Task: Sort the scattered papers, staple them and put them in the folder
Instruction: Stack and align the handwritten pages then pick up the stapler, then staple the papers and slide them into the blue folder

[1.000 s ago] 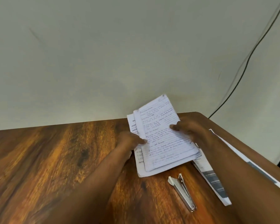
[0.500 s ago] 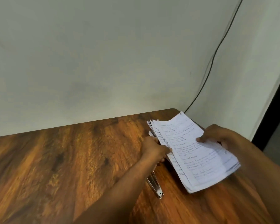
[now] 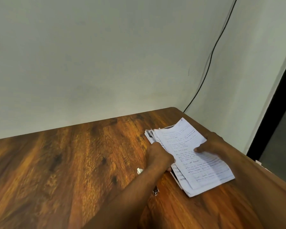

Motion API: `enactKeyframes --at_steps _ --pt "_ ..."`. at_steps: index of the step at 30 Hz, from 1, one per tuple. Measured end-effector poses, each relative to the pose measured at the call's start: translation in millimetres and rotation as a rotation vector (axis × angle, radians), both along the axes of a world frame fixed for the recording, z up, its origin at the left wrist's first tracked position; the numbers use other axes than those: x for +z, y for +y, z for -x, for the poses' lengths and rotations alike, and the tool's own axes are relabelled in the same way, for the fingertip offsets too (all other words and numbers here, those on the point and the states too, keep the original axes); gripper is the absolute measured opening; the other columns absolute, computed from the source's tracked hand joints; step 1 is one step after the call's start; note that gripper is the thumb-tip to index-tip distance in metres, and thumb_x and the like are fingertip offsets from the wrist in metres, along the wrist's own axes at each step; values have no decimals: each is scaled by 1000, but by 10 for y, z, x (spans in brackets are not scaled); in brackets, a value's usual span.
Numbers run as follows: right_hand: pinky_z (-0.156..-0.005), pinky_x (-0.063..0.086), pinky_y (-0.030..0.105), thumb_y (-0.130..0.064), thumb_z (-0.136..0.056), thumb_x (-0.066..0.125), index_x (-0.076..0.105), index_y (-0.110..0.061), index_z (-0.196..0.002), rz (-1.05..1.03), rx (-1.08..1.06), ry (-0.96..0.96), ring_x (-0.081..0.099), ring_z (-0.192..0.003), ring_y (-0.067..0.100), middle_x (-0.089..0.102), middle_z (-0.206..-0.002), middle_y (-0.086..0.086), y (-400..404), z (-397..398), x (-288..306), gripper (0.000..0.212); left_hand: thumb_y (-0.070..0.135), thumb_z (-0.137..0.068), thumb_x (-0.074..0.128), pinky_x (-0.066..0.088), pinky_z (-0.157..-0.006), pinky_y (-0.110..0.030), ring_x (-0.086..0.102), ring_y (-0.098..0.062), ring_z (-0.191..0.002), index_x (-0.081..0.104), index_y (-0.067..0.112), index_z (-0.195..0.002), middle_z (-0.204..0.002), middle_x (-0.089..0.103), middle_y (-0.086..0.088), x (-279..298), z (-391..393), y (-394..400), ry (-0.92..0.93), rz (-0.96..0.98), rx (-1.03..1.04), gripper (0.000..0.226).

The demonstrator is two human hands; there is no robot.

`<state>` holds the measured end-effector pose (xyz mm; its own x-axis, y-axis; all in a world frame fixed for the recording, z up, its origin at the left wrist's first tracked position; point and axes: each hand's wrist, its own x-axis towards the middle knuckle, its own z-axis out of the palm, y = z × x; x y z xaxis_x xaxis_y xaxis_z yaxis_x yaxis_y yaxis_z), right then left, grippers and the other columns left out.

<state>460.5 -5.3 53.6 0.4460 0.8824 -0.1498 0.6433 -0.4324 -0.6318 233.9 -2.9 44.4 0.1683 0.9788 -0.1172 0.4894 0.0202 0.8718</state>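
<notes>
Both hands pinched the paper stack (image 3: 191,156) between them: left hand (image 3: 160,158) on its near-left edge, right hand (image 3: 210,144) opposite. The stapler (image 3: 155,190) lay on the surface (image 3: 64,162) under the left forearm, nearer that hand.

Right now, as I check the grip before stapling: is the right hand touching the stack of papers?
Touching. The head view shows the right hand holding the stack of papers at its right edge, thumb pressed on the top handwritten sheet.

We make out no whole word: the top sheet (image 3: 193,156) carries blurred handwriting, and a printed page (image 3: 180,176) beneath shows only broken letters at its edge
</notes>
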Motion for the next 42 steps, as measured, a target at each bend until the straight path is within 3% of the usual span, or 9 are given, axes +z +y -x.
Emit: enactKeyframes --at_steps 7,11,14,17,21,28,32,37,42 --pt "-92 45 32 -49 -68 92 48 -27 -132 93 87 -261 55 -110 16 58 -137 3 -331 216 -52 81 7 -88 82 66 -80 -38 71 -20 -100 70 11 -121 -119 72 -5 -1 222 -464 139 -167 -182 35" --pt "-95 41 29 -40 -72 93 44 -18 -144 112 84 -270 54 -126 23 54 -144 6 -476 324 -139 89 11 -86 85 58 -68 -16 70 -14 -105 66 19 -129 -126 71 4 -85 457 -632 113 -226 -147 48" --pt "-102 42 33 -36 -78 90 45 -14 -145 121 57 -272 53 -130 26 54 -146 10 -560 435 -60 83 13 -84 85 48 -56 -4 69 -4 -96 62 19 -126 -113 68 15 -75 683 -671 64 -323 -99 47" --pt "-102 48 44 -55 -70 84 49 -20 -138 63 27 -418 56 -124 33 57 -138 12 -647 684 52 84 26 -86 86 53 -68 -14 61 2 -87 59 29 -119 -98 60 24 -15 979 -730 77 -392 -52 43" --pt "-100 51 47 -53 -75 85 53 -27 -131 -168 107 -427 59 -122 28 59 -138 5 -806 1342 108 69 49 -84 82 53 -99 -34 57 -12 -121 49 31 -146 -134 55 12 -49 1510 -768 316 -489 22 73" --pt "-108 46 46 -55 -82 78 56 -33 -128 -340 431 -338 56 -130 27 55 -146 1 -1057 2599 14 55 65 -83 73 42 -108 -43 50 -22 -134 49 34 -147 -144 54 5 21 3183 -1195 642 -538 307 75" --pt "-98 52 41 -59 -81 75 57 -41 -117 -358 637 -330 61 -115 17 58 -127 -13 -1138 3258 -21 45 78 -84 63 39 -112 -56 47 -37 -139 44 23 -152 -155 49 -13 -34 4091 -1493 865 -365 545 89" --pt "-91 52 39 -58 -80 72 57 -39 -110 -407 808 -312 58 -102 8 57 -108 -19 -1177 3998 -154 39 81 -85 58 23 -122 -65 21 -42 -155 28 22 -161 -168 28 -16 -225 4819 -1794 851 -105 767 100" --pt "-102 45 39 -59 -86 68 55 -39 -116 -406 931 -312 54 -110 4 55 -115 -22 -1218 4492 -242 38 92 -86 28 1 -122 -73 -8 -50 -159 4 27 -167 -175 -2 -20 -323 5159 -1904 819 173 789 107"
